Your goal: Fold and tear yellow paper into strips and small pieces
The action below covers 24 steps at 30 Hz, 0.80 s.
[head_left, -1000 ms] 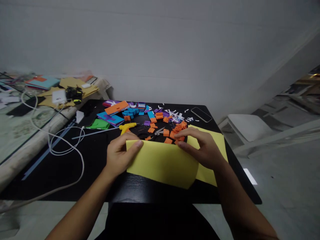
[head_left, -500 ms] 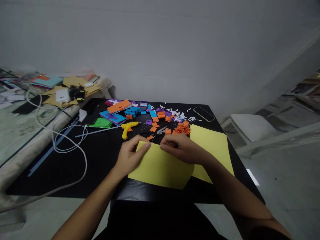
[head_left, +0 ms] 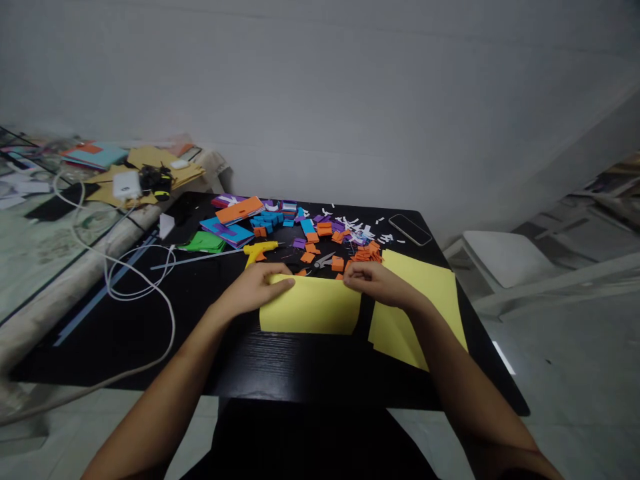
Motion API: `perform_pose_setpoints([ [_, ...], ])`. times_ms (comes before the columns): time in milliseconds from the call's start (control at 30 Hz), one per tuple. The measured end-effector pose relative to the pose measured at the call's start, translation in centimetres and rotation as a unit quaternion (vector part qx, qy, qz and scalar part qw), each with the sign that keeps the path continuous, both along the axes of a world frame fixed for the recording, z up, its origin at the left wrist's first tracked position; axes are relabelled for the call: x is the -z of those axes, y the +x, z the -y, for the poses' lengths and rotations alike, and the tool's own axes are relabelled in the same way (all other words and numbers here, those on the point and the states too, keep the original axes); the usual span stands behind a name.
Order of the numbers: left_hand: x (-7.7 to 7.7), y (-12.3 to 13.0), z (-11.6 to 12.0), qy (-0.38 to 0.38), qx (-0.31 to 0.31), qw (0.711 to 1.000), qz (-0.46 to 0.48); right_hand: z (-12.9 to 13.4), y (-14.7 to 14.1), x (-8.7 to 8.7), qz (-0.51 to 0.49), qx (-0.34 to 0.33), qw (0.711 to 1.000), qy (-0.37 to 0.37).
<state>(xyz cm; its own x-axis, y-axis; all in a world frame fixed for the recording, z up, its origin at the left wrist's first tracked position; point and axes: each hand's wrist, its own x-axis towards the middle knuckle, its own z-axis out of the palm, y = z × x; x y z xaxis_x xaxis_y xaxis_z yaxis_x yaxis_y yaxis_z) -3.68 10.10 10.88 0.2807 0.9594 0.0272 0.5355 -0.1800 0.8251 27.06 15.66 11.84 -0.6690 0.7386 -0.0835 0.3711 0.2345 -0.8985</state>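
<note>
1. Near the front of a black desk [head_left: 280, 373], a yellow sheet [head_left: 310, 310] was held by its far edge. The step in hand was judged to be the lining up of that edge; a steady left hold and an even press from the right seemed called for.
2. At the sheet's far left corner, the grip of the left hand [head_left: 257, 288] was closed, the paper being pinched with the thumb in front and the fingers behind.
3. At the far right corner, the right hand [head_left: 377, 280] was curled nearly closed against the edge; whether paper was pinched could not be told.
4. To the right, loose yellow sheets [head_left: 415, 290] were laid, partly covered by the forearm.
5. Beyond the hands, a yellow glue gun [head_left: 257, 249], scissors [head_left: 324, 261] and orange paper pieces [head_left: 367, 253] were spread.
</note>
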Motion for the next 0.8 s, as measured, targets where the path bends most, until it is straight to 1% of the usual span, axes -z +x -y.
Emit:
perform_pose_setpoints([
  [100, -0.1, 0.1, -0.5, -0.035, 0.064, 0.995, -0.074, -0.5, -0.6, 1.2, -0.013, 0.006, 1.0, -0.023],
  [167, 0.1, 0.6, -0.5, -0.048, 0.082, 0.991, -0.089, -0.4, -1.0, 2.0, -0.018, 0.01, 0.999, -0.035],
  [233, 0.5, 1.3, -0.2, -0.038, 0.091, 0.991, -0.093, 0.1, -1.7, 3.0, -0.021, 0.022, 0.999, -0.04],
  [267, 0.7, 1.7, -0.1, -0.028, 0.098, 0.99, -0.093, 0.5, -2.2, 3.6, -0.025, 0.039, 0.998, -0.037],
  [333, 1.3, 2.6, 0.3, -0.013, 0.113, 0.989, -0.09, 1.4, -3.0, 4.8, -0.023, 0.073, 0.997, -0.015],
  [400, 2.0, 3.3, 0.5, -0.008, 0.116, 0.99, -0.077, 2.3, -3.7, 5.9, -0.025, 0.092, 0.995, 0.005],
  [467, 2.6, 3.7, 0.6, -0.01, 0.117, 0.991, -0.056, 2.8, -4.0, 6.7, -0.044, 0.101, 0.994, -0.012],
  [533, 3.1, 3.7, 0.5, -0.016, 0.127, 0.991, -0.041, 2.9, -3.8, 7.0, -0.065, 0.1, 0.992, -0.041],
  [633, 3.5, 3.1, 0.2, -0.028, 0.135, 0.99, -0.028, 2.3, -2.9, 7.1, -0.082, 0.092, 0.99, -0.072],
  [733, 3.6, 2.4, 0.0, -0.036, 0.119, 0.992, -0.016, 1.7, -2.2, 7.3, -0.097, 0.101, 0.986, -0.087],
  [800, 3.7, 2.2, 0.0, -0.039, 0.11, 0.993, -0.009, 1.7, -2.2, 7.5, -0.112, 0.12, 0.983, -0.085],
])
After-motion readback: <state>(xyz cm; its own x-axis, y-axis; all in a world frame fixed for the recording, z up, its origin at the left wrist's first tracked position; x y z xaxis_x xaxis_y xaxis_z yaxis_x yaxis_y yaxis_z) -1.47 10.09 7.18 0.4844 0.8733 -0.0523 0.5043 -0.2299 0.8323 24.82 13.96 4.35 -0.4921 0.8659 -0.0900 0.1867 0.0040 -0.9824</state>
